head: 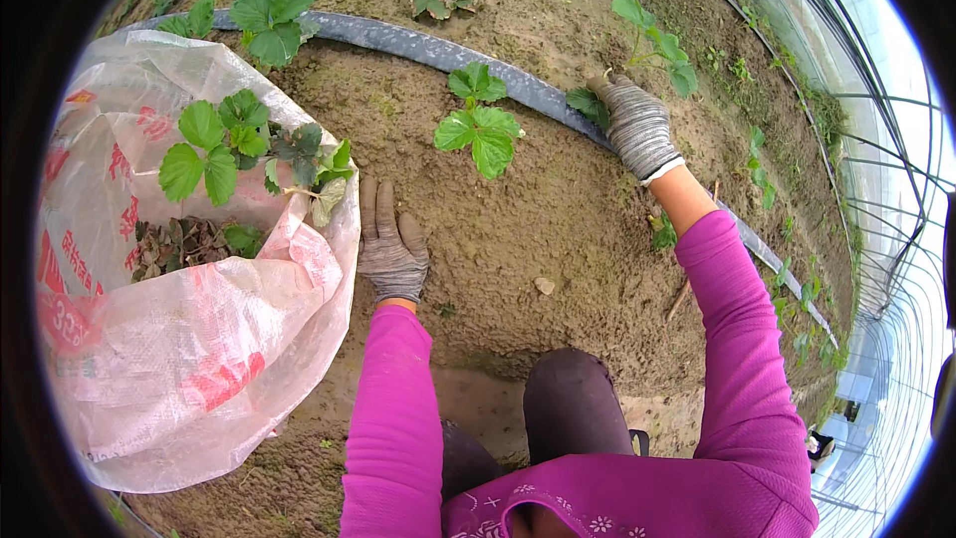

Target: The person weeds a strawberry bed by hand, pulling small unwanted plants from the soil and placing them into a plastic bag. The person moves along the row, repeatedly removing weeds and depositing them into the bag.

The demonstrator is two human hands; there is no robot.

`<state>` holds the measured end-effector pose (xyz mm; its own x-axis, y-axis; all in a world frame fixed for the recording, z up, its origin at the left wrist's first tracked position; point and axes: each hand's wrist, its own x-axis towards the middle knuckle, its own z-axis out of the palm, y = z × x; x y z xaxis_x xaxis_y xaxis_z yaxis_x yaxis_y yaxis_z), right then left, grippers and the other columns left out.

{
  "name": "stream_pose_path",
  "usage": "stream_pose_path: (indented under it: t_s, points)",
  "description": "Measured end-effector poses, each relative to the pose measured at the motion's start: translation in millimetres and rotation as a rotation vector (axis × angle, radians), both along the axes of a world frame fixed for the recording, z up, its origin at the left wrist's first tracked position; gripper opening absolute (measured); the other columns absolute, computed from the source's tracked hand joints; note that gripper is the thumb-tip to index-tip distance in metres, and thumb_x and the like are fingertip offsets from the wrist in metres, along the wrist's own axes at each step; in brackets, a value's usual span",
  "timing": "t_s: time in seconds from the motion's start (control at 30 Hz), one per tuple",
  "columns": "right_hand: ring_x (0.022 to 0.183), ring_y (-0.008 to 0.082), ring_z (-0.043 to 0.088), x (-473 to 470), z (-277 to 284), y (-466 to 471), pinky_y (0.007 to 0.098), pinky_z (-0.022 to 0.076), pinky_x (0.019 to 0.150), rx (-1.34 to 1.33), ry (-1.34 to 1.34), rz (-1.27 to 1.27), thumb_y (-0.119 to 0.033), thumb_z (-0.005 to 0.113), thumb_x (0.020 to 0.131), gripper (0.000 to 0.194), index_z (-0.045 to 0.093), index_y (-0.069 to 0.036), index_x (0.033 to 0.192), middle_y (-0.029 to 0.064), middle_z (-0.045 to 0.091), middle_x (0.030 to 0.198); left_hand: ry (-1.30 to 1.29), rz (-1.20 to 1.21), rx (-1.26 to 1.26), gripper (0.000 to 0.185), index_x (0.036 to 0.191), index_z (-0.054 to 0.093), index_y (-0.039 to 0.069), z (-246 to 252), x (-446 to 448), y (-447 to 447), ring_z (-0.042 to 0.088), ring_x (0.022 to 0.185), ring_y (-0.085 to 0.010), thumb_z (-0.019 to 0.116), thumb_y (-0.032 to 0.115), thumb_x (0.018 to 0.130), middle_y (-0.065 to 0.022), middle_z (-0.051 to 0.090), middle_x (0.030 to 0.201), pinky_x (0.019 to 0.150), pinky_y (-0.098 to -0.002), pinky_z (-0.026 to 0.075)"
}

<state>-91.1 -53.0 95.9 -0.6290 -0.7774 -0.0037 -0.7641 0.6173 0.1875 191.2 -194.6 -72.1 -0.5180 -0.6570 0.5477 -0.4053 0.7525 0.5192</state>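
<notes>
My left hand point(393, 254), in a grey knit glove with soiled fingers, rests palm down on the brown soil point(478, 239). Its fingers lie against the rim of a translucent woven plastic sack point(194, 336), thumb apart, holding nothing visible. My right hand point(636, 123), gloved alike, reaches past a grey drip hose point(448, 52) to the base of a strawberry plant point(657, 52). A dark green leaf point(588, 106) sticks out beside its curled fingers; whether they grip it is hidden. Inside the sack's mouth lie withered leaves point(179, 243), with green strawberry leaves point(216, 142) above.
Another strawberry plant point(478, 123) grows between my hands, just before the hose. More plants point(276, 15) stand along the bed's far side. A small stone point(544, 285) lies near my knee point(575, 403). Curved greenhouse ribs and plastic film point(889, 127) rise at right.
</notes>
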Motion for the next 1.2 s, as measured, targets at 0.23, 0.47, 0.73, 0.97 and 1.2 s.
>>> stream_pose_path:
  t_s: [0.23, 0.47, 0.73, 0.97, 1.2]
  points:
    - [0.105, 0.0336, 0.061, -33.3, -14.6, 68.6, 0.0345, 0.0473, 0.093, -0.214, -0.054, -0.05, 0.003, 0.062, 0.075, 0.047, 0.06, -0.007, 0.12, 0.0156, 0.056, 0.126, -0.016, 0.01, -0.014, 0.044, 0.131, 0.051, 0.01, 1.3, -2.0, 2.4, 0.043, 0.127, -0.0359, 0.042, 0.033, 0.095, -0.013, 0.047, 0.139, 0.108, -0.0487, 0.028]
    - [0.113, 0.0317, 0.057, -52.6, -12.5, 51.8, 0.0356, 0.046, 0.096, -0.187, -0.162, -0.234, -0.006, 0.059, 0.084, 0.038, 0.058, -0.008, 0.123, 0.01, 0.051, 0.137, -0.008, 0.005, -0.033, 0.044, 0.131, 0.05, 0.01, 1.5, -2.3, 0.5, 0.044, 0.127, -0.0364, 0.042, 0.033, 0.095, -0.0131, 0.047, 0.139, 0.108, -0.0486, 0.029]
    - [0.101, 0.0336, 0.062, -71.0, -5.6, 31.3, 0.0417, 0.0496, 0.085, 0.068, 0.106, -0.238, -0.015, 0.057, 0.086, 0.032, 0.061, -0.012, 0.117, 0.0164, 0.062, 0.116, -0.012, 0.011, -0.057, 0.043, 0.131, 0.051, 0.009, 1.7, -2.0, 0.4, 0.045, 0.125, -0.0367, 0.043, 0.032, 0.095, -0.0143, 0.048, 0.137, 0.107, -0.0489, 0.03]
    - [0.082, 0.0353, 0.067, -53.7, -11.9, 46.0, 0.0445, 0.0534, 0.07, 0.216, 0.206, -0.005, -0.007, 0.057, 0.078, 0.014, 0.069, -0.003, 0.084, 0.0198, 0.067, 0.086, -0.013, 0.008, -0.039, 0.043, 0.131, 0.051, 0.009, 0.6, 1.3, 0.2, 0.044, 0.126, -0.037, 0.042, 0.031, 0.095, -0.0143, 0.047, 0.138, 0.108, -0.0492, 0.03]
    - [0.09, 0.0336, 0.064, 14.9, 42.7, 44.3, 0.0429, 0.0525, 0.077, -0.103, -0.071, -0.101, -0.017, 0.065, 0.081, 0.031, 0.064, -0.009, 0.111, 0.0152, 0.068, 0.099, -0.028, 0.003, -0.022, 0.044, 0.132, 0.05, 0.009, 4.0, 0.6, 1.9, 0.043, 0.128, -0.0355, 0.041, 0.031, 0.095, -0.0136, 0.046, 0.139, 0.108, -0.0488, 0.029]
